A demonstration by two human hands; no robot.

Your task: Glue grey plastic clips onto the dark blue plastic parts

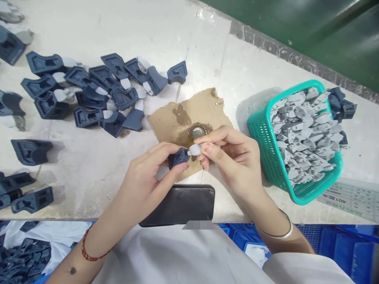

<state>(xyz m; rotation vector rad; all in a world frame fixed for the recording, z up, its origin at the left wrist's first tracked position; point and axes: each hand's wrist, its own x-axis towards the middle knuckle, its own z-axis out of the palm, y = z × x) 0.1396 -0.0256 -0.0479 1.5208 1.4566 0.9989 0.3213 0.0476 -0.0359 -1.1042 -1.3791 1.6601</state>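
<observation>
Between thumb and fingers, my left hand (156,169) grips a dark blue plastic part (178,157). My right hand (233,157) pinches a small light grey plastic piece (195,150), whose left end meets the blue part's right side. Whether the two are joined, I cannot tell. Both hands are over a torn piece of brown cardboard (166,122). On the cardboard, just beyond my right fingertips, sits a bottle cap (198,132) with shiny liquid in it, and wet stains surround it.
A green basket (260,146) full of grey pieces (308,130) stands at right. Blue parts with grey pieces attached (103,79) lie at left. A black phone (183,205) lies near the table's front edge. Blue bins (343,248) are below.
</observation>
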